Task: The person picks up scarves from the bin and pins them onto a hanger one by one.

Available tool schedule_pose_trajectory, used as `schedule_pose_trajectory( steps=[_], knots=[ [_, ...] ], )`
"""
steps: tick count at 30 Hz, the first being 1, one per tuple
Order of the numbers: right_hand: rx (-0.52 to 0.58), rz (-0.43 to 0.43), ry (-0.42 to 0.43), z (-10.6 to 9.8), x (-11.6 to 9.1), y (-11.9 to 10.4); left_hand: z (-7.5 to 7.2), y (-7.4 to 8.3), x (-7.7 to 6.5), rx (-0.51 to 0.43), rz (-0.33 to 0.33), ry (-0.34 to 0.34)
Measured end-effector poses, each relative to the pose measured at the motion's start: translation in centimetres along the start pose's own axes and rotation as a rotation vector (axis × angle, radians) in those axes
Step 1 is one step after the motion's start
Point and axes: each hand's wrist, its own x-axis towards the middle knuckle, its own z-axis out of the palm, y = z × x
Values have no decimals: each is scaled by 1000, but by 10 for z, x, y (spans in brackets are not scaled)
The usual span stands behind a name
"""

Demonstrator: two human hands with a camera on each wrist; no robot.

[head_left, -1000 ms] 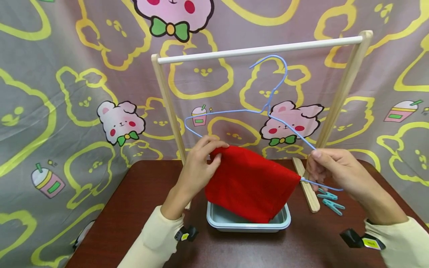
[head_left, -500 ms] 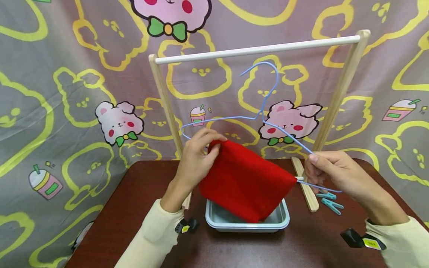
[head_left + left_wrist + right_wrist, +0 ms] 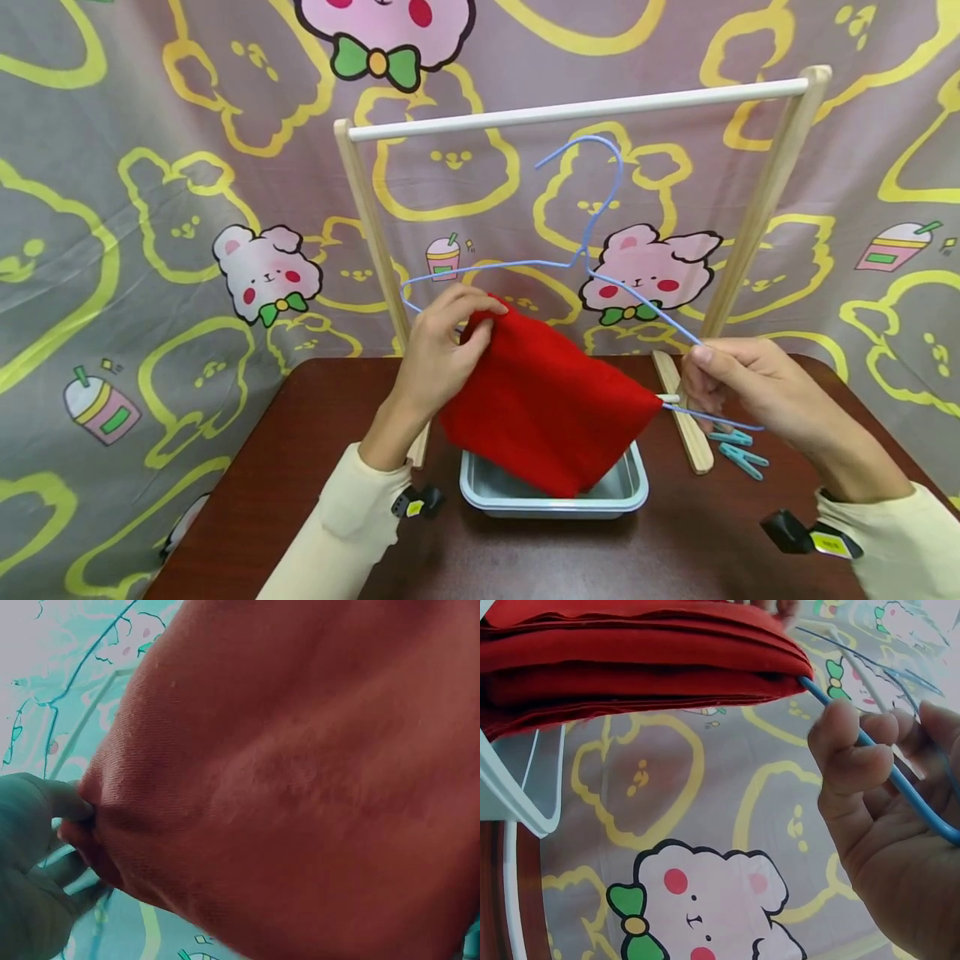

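Observation:
A red cloth (image 3: 547, 400) hangs in folds over the lower bar of a blue wire hanger (image 3: 619, 171). My left hand (image 3: 442, 358) pinches the cloth's upper left corner between thumb and fingers; the left wrist view shows the fabric (image 3: 285, 787) bunched at those fingertips. At the hanger's right end, my right hand (image 3: 738, 379) grips the wire, thumb on the sloping upper arm. In the right wrist view, curled fingers hold the blue bar (image 3: 911, 799) just beside the stacked cloth layers (image 3: 645, 656). The cloth hides most of the lower bar.
A light grey-blue basin (image 3: 555, 505) stands on the dark table (image 3: 300, 467) below the cloth. Behind rises a wooden rack with a white top rail (image 3: 577, 112). Blue clothespins (image 3: 742, 461) lie right of its foot (image 3: 693, 442). A patterned curtain (image 3: 150, 292) covers the back.
The hanger has shifted slightly left, its hook lower than a second ago. The cloth has moved left with it, and my left hand has come up a little with its corner.

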Motion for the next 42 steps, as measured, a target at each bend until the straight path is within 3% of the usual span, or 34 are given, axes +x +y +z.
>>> schedule_pose_trajectory(
  steps=[4, 12, 20, 24, 29, 32, 42],
  knots=[
    [43, 8, 46, 1, 2, -2, -1, -5, -2, 57, -26, -27],
    [17, 5, 36, 0, 8, -8, -8, -7, -1, 170, 20, -48],
    [-59, 8, -62, -2, 12, -12, -11, -1, 4, 92, 79, 38],
    [-73, -12, -63, -3, 11, -13, -8, 0, 7, 99, 63, 57],
    [50, -38, -15, -6, 12, -13, -6, -1, 7, 161, -2, -6],
    [108, -40, -2, -8, 13, -14, -8, -2, 6, 209, -7, -47],
    [103, -32, 22, -12, 24, -23, -11, 1, 8, 365, 97, -238]
  ],
)
